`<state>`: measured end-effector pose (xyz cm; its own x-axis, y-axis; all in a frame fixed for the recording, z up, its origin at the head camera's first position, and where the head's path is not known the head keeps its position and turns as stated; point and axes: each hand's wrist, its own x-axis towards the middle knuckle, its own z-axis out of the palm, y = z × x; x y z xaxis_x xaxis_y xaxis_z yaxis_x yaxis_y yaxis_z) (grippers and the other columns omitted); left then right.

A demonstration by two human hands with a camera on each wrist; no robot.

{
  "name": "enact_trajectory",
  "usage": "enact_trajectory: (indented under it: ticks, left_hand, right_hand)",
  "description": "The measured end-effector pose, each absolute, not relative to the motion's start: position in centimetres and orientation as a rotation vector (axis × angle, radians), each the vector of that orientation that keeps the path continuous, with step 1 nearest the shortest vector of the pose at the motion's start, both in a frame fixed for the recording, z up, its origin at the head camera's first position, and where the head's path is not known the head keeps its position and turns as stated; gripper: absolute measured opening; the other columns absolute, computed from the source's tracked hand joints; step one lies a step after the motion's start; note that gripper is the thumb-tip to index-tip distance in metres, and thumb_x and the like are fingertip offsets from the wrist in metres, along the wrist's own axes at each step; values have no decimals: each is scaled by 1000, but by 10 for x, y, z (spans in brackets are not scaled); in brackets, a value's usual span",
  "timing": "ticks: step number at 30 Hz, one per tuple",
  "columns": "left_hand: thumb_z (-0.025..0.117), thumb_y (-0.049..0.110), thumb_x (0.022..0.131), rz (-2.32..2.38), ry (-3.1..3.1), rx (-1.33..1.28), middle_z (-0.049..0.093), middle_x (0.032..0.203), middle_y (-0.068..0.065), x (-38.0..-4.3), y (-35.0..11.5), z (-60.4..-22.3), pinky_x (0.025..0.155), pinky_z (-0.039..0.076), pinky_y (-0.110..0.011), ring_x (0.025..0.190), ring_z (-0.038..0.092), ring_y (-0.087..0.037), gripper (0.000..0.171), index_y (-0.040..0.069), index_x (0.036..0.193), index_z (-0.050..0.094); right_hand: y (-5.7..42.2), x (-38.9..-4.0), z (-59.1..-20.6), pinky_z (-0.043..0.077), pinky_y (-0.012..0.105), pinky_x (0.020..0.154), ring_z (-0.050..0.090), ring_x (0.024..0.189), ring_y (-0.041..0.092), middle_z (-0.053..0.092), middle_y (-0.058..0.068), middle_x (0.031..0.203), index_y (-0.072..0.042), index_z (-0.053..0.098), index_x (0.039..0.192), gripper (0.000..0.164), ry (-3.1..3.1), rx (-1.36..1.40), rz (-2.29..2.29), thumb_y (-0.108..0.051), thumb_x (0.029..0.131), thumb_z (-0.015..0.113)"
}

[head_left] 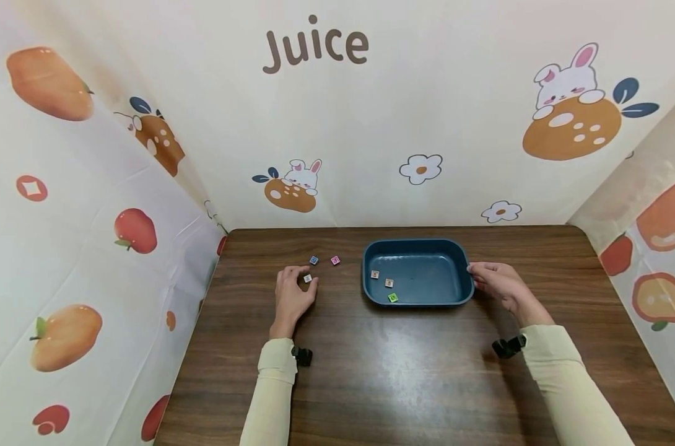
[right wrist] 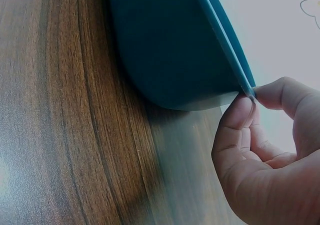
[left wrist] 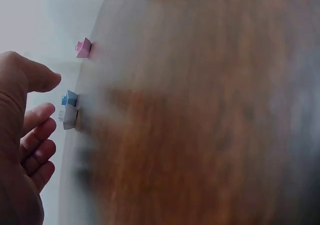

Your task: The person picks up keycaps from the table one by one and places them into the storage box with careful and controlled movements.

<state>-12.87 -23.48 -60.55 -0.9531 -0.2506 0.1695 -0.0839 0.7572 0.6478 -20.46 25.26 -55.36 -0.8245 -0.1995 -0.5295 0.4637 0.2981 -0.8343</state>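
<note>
Thumb and index finger of my left hand (head_left: 294, 297) stand spread apart on either side of a small white block (head_left: 308, 279) on the table. In the left wrist view, that white block (left wrist: 70, 118) has a raised knob and sits just beyond the fingertips, beside a blue block (left wrist: 70, 99). A pink block (head_left: 335, 261) lies farther right. My right hand (head_left: 501, 286) pinches the right rim of a dark blue tray (head_left: 421, 303) between thumb and fingers. Inside, toward the tray's left, are two tan blocks (head_left: 389, 283) and a green block (head_left: 393, 298).
The wooden table (head_left: 404, 384) ends at a pale printed curtain (head_left: 360, 124) behind, with more curtain (head_left: 92, 248) along the left. A black device (head_left: 509, 347) is strapped on the right wrist, another (head_left: 302, 356) on the left.
</note>
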Motion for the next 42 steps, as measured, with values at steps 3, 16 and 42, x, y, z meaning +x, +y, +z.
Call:
enact_trajectory:
  ticks: [3, 16, 42]
  left_hand:
    - [79, 30, 94, -976, -2731, 274, 69, 127, -13, -130, -237, -608, 110, 45, -53, 125, 56, -36, 37, 10, 124, 76]
    - [79, 32, 94, -953, -2788, 307, 66, 126, -14, -131, -240, -609, 112, 43, -53, 124, 54, -37, 38, 10, 124, 76]
    - [80, 30, 94, -940, -2799, 327, 67, 122, -13, -127, -241, -612, 109, 45, -54, 123, 55, -36, 31, 8, 115, 78]
  right_hand:
    - [253, -206, -554, 60, 17, 87, 64, 92, -9, 66, -24, 98, 10, 46, 152, 64, 2018, 234, -1567, -34, 108, 59]
    - [254, -206, -550, 60, 18, 88, 64, 92, -8, 67, -23, 98, 10, 47, 152, 64, 2028, 223, -1559, -35, 108, 58]
    - [255, -206, -557, 60, 16, 87, 64, 93, -8, 65, -23, 100, 10, 44, 154, 63, 2023, 236, -1569, -32, 108, 57]
